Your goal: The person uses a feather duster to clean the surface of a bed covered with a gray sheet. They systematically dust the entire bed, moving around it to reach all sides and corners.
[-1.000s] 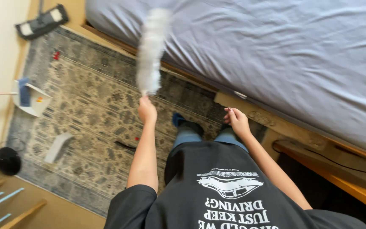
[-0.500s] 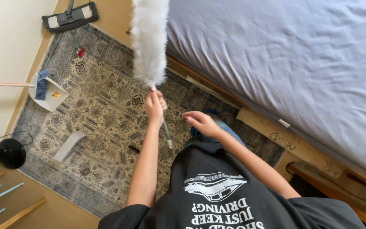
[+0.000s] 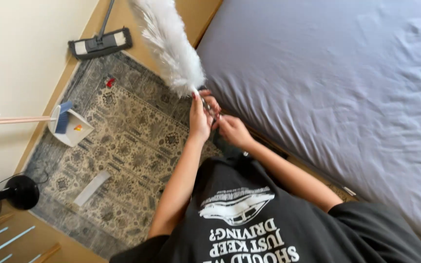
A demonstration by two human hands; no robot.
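Note:
I hold a white fluffy duster point(image 3: 167, 46) upright in front of me, its head pointing up and left over the rug's edge. My left hand point(image 3: 200, 116) grips the thin handle just below the fluffy head. My right hand point(image 3: 233, 130) has closed on the lower part of the same handle, right beside the left hand. Both hands hover at the near edge of the bed with the grey sheet point(image 3: 337, 92), above my knees.
A patterned rug point(image 3: 123, 160) covers the floor to the left. A flat mop point(image 3: 101, 43) lies at its far end, a white dustpan with a brush point(image 3: 69, 127) near the wall, a black fan base point(image 3: 21, 192) at lower left.
The duster has swung from left of me toward the bed. My right hand came in from the side and took the handle next to my left hand.

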